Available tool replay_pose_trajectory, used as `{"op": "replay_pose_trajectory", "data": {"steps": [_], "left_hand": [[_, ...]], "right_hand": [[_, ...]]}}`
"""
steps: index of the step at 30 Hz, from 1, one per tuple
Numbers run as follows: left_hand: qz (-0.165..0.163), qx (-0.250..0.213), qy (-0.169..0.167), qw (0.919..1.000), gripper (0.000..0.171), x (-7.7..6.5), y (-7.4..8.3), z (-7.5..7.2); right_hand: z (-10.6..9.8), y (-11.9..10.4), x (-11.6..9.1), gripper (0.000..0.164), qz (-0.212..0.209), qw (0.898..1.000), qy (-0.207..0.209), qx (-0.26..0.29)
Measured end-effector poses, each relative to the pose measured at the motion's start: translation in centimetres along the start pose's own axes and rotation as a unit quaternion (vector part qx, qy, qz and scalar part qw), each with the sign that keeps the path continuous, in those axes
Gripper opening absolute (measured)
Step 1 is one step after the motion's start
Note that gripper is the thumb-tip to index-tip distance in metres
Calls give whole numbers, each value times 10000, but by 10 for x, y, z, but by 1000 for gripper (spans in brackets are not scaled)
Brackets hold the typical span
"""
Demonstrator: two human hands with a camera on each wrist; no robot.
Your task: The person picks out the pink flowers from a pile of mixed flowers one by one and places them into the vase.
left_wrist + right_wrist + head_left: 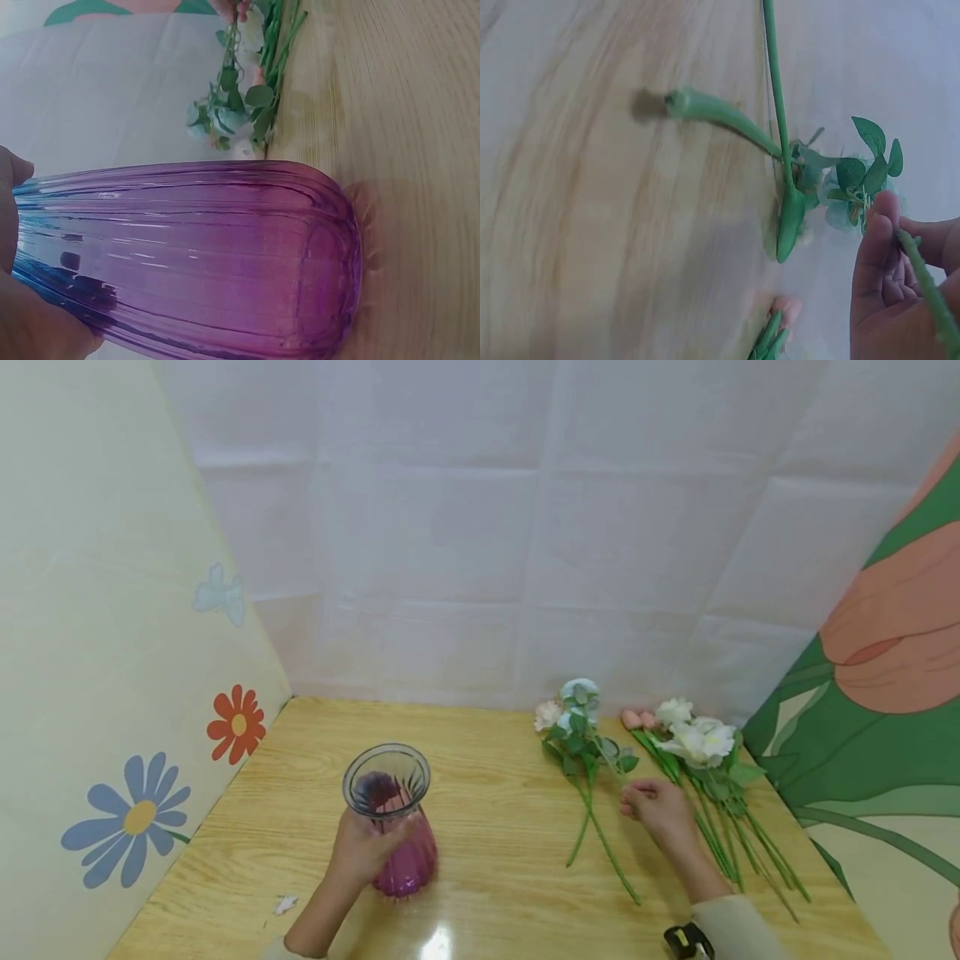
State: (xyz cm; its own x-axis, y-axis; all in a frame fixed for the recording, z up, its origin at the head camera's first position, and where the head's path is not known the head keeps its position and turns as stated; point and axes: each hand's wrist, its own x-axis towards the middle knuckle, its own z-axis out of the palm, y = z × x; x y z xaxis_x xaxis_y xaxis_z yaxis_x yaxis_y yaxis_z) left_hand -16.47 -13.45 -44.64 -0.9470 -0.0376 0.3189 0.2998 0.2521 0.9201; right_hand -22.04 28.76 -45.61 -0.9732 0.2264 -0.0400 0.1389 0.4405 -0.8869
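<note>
My left hand [363, 847] grips a ribbed glass vase [408, 864] below its wide clear rim. In the left wrist view, the vase [225, 255] fades from blue near the hand to purple-pink at its base, which stands on the table. My right hand [663, 814] pinches a thin green stem. Seen from the right wrist, the stem [930, 296] passes between thumb and fingers, and a pale blue flower [840, 206] with green leaves is beyond the fingertips. Beside that hand lie crossed stems with blue flowers [580, 689] and a pale pink flower [548, 716].
Right of my right hand lie pink tulips [633, 719] and white flowers [701, 742] with long stems. A small white scrap [285, 904] is on the wooden table [480, 760] left of the vase. White cloth [427, 543] hangs behind; floral panels flank both sides.
</note>
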Motion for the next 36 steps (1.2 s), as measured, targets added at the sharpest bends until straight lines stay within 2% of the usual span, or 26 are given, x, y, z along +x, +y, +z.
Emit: {"op": "replay_pose_trajectory", "data": {"steps": [5,7,11,15,19,22,27,36], "left_hand": [[-3,36,-67,10000,58,-2,1,4],[43,46,-71,10000,57,-3,1,6],[141,92,-53,9998,57,-4,1,7],[177,185,-62,9997,57,-3,0,8],[229,151,-49,9996,58,-3,-2,10],[287,33,-75,9996,57,-4,-2,12],[378,-226,-174,9989,55,-5,0,17],[508,-128,-241,9983,58,-7,0,20]], "right_hand": [[14,2,5,29,-63,9999,44,126],[19,3,5,28,-39,10000,23,-4],[26,5,6,27,-154,9962,-62,-861],[29,6,5,25,-404,9824,-171,-1815],[29,5,3,21,-640,9702,-211,-2329],[28,3,2,24,-668,9666,-283,-2457],[23,0,-3,42,-507,9648,-495,-2532],[7,-2,-2,43,-442,9592,-511,-2745]]}}
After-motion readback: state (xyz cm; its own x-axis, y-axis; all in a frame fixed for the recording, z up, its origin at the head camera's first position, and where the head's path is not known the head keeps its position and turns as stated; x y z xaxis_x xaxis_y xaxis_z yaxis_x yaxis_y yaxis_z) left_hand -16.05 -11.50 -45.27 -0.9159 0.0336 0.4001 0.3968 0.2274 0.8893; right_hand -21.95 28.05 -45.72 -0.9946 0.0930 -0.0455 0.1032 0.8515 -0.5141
